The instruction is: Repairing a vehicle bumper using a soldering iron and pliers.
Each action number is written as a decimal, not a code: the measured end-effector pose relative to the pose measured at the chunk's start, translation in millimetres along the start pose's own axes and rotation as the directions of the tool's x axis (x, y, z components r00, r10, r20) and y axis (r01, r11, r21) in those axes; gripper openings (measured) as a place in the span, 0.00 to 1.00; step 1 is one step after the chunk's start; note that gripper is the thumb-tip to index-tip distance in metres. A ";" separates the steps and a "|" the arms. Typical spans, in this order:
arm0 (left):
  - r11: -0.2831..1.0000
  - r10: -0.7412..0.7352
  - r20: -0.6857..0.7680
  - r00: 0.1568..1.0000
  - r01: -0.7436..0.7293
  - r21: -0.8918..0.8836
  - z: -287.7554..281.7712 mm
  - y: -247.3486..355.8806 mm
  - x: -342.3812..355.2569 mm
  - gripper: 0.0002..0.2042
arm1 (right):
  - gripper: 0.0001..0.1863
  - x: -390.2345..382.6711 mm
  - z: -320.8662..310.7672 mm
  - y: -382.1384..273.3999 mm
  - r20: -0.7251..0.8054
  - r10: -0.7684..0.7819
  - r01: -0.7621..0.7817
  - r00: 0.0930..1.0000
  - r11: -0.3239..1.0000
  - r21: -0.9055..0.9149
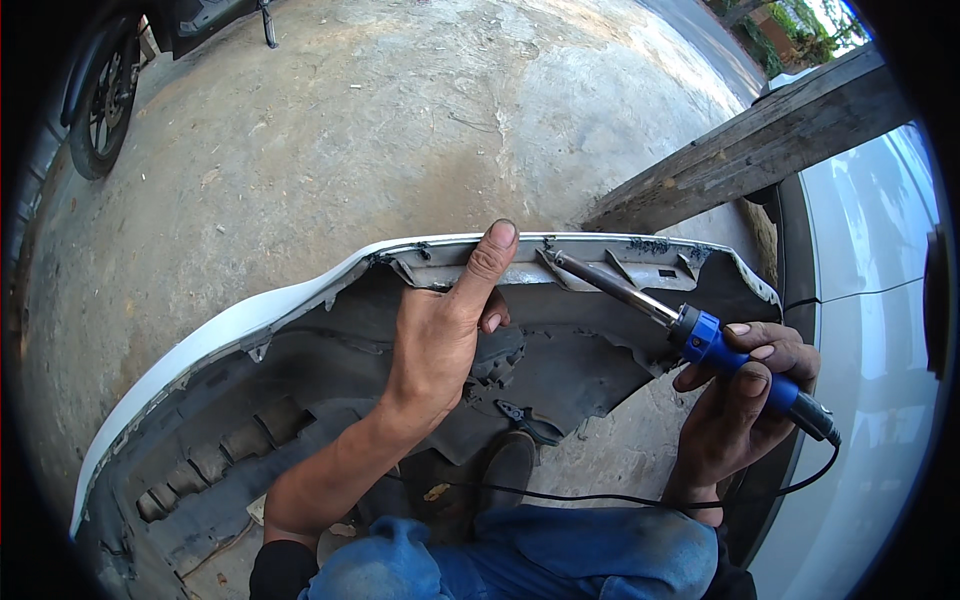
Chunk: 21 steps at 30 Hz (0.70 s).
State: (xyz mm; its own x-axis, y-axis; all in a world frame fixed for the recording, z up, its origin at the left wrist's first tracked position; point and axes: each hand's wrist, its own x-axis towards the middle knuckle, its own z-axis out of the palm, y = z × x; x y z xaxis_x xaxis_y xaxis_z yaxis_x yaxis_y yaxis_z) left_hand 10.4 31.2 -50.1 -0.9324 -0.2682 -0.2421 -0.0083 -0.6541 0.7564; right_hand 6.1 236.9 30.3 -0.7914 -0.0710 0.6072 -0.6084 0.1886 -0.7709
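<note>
Here we are at the hollow side of the white bumper shell [225, 328], open towards the person, and inside that curve sit dark ribs, slots and a row of square recesses [225, 455] down at the left. A pair of pliers [535, 424] lies within the shell's sweep, right by a shoe [508, 465]; exactly what it rests on is hard to say.

Now to the hands! The left hand [440, 335] comes up from below, forearm slanting, wrist nearly straight, grasping the shell's upper rim: thumb upright across the edge, other fingers curled, mostly hidden. And the right hand [735, 405], over on the right, has the blue-handled soldering tool [708, 342] firmly grasped, thumb beneath and fingers over the top, wrist bent inward. Its metal shaft points up and left, the tip right at the inner side of the rim, beside a small rib; whether it touches, I cannot tell. Dark marks dot the edge there. From the handle's end a black cable [590, 497] loops down and runs left above the blue jeans [610, 550].
</note>
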 end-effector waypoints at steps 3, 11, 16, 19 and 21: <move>1.000 -0.003 -0.004 1.000 0.003 0.007 1.1 2.1 -0.8 0.15 | 0.18 -0.7 2.2 -0.6 0.013 -0.041 0.041 0.999 0.999 0.004; 1.000 0.001 0.019 1.000 -0.001 0.000 -3.5 -1.7 0.9 0.15 | 0.17 -2.9 2.7 0.1 0.077 -0.154 0.155 0.985 0.988 -0.010; 1.000 0.000 0.029 1.000 0.000 -0.005 -2.0 -1.3 1.1 0.14 | 0.17 -3.2 0.5 -0.5 0.122 -0.200 0.201 0.972 0.979 0.000; 1.000 -0.001 0.017 1.000 0.001 -0.012 -1.3 -0.7 1.0 0.14 | 0.17 -3.7 1.2 -0.2 0.112 -0.201 0.203 0.973 0.979 -0.008; 1.000 0.005 0.008 1.000 -0.005 -0.014 -0.9 0.1 1.8 0.13 | 0.17 -3.7 2.0 -1.6 0.114 -0.195 0.197 0.974 0.980 -0.012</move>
State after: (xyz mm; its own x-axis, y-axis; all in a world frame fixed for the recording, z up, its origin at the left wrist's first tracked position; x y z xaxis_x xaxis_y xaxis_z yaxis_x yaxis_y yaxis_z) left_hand 9.0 30.0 -51.0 -0.9353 -0.2661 -0.2334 0.0015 -0.6622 0.7493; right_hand 9.9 234.9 28.9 -0.6592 -0.2180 0.7197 -0.7520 0.1821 -0.6335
